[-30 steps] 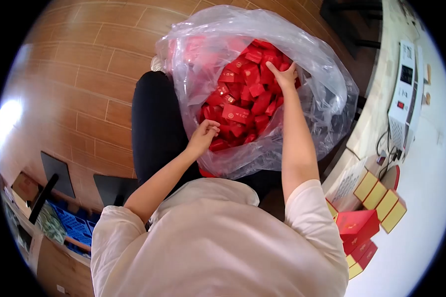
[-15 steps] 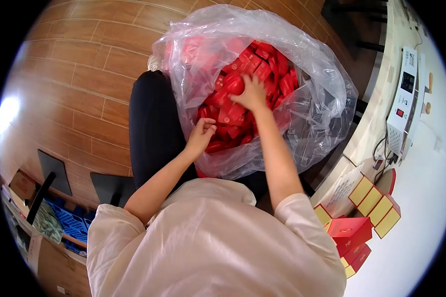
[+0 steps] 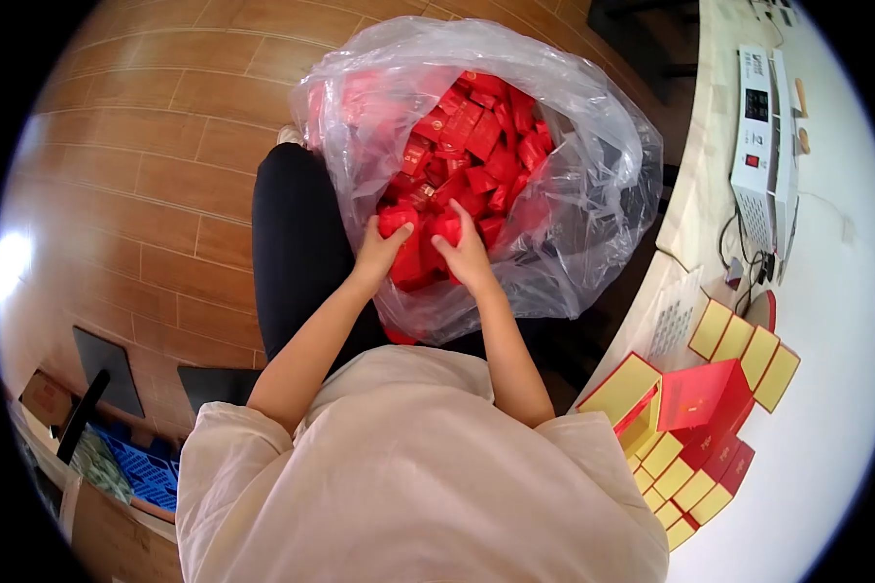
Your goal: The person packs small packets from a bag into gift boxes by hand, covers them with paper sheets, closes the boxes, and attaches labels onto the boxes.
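Observation:
A large clear plastic bag (image 3: 593, 243) stands open between my legs, full of small shiny red packets (image 3: 481, 131), some with gold print. At the near side of the heap, my left hand (image 3: 379, 255) curls its thumb and fingers round a red packet (image 3: 396, 222). Across from it, my right hand (image 3: 467, 255) grips another red packet (image 3: 446, 229), thumb toward the left hand. The two hands are close together but apart. Packets partly hide the fingertips of both.
On the white table (image 3: 817, 418) at right stand red-and-yellow boxes (image 3: 700, 408), one with its lid raised, and a white machine (image 3: 760, 155) with cables. A blue crate (image 3: 141, 466) and a cardboard box (image 3: 117, 544) are at lower left.
My right hand has come back from the middle of the heap to the near side, beside my left hand. Both hands now hold packets. The view has shifted toward the table.

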